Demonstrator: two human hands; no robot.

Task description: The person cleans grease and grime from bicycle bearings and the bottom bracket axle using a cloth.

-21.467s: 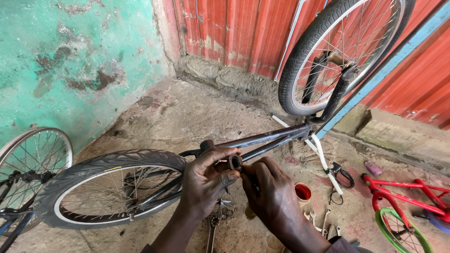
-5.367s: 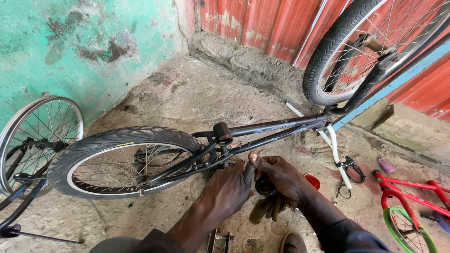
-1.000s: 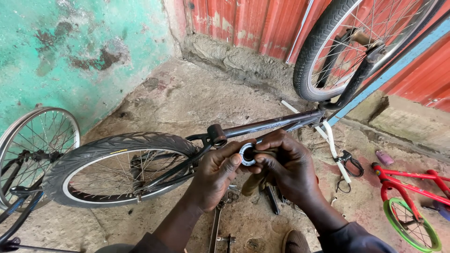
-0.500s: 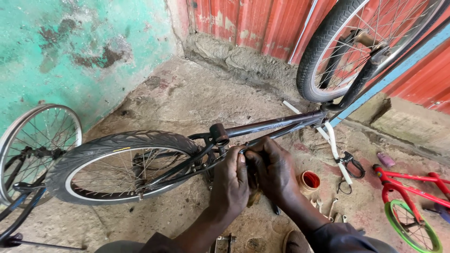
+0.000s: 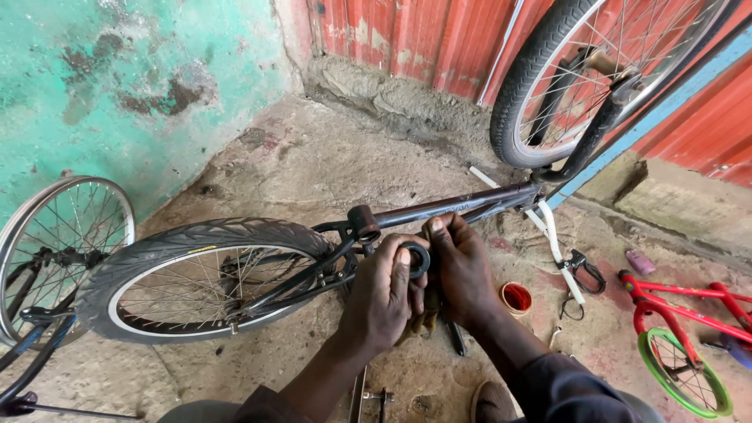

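**Black ring held at the bicycle frame**

Black ring (image 5: 416,259) — a round, dark part with a hollow middle — sits at the centre of the frame, pinched between both hands just below the dark frame tube (image 5: 454,210) of an upturned bicycle. The left hand (image 5: 381,301) curls around it from the lower left, fingers pressed together with their tips on the ring's rim. The right hand (image 5: 462,266) closes in from the right, its fingers bent and bunched against the ring's other side; the two hands touch each other.

Just left of the ring a short brown cylinder (image 5: 363,222) stands on the frame. Farther left lies the rear wheel (image 5: 205,274) with its black tyre, and at the far left edge another spoked wheel (image 5: 63,243) leans by the green wall (image 5: 117,94). The front wheel (image 5: 595,74) rises in the upper right before the red corrugated wall (image 5: 407,35).

Right of the hands, on the concrete floor (image 5: 313,157), rests a small red tin (image 5: 516,298) — beyond it, in the lower right corner, a red child's bicycle (image 5: 677,313) with a green tyre.
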